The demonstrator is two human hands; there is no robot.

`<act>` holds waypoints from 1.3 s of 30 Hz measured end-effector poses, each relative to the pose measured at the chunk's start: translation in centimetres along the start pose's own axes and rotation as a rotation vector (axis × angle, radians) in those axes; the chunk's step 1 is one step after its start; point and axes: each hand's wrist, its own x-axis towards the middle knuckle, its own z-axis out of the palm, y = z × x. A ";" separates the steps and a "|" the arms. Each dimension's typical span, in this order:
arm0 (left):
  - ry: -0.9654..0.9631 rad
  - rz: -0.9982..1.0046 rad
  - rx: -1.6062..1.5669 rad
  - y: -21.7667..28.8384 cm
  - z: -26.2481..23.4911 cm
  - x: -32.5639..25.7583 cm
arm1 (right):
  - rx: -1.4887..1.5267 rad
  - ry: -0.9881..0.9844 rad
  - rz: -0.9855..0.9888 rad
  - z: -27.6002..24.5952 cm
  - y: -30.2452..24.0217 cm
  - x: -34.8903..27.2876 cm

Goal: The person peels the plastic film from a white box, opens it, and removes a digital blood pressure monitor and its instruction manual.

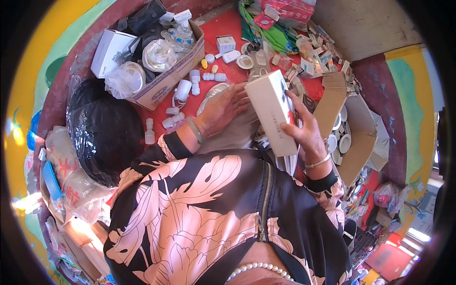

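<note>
A long white carton is held upright at a slant in front of me by my right hand. Its thumb presses the printed face and the fingers wrap the far right edge. Beside the carton's upper left edge is my left hand, fingers stretched out and holding nothing; I cannot tell whether the fingertips touch the carton. Close to that hand, white plastic pipe fittings and a white jug-like piece lie on the red surface.
At the left stands a cardboard box filled with bagged parts, beside a black plastic bag. To the right, an open carton contains round white pieces. Several small packages are heaped at the far right, below a green bag.
</note>
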 end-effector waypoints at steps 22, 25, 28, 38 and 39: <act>-0.109 0.090 -0.078 -1.0 4.3 2.6 | 0.545 -0.036 0.168 0.3 -1.7 -0.7; -0.095 0.127 -0.105 -1.2 4.5 2.6 | 0.546 -0.029 0.176 0.4 -1.4 -0.6; -0.091 0.154 -0.126 -1.8 3.7 2.8 | 0.564 -0.047 0.172 0.7 -1.5 -0.5; -0.213 0.056 0.157 -1.2 4.9 1.2 | 0.166 -0.110 0.028 -0.8 -5.1 2.2; -0.230 0.028 0.149 -1.3 4.7 1.2 | 0.178 -0.146 0.068 -0.8 -5.3 2.4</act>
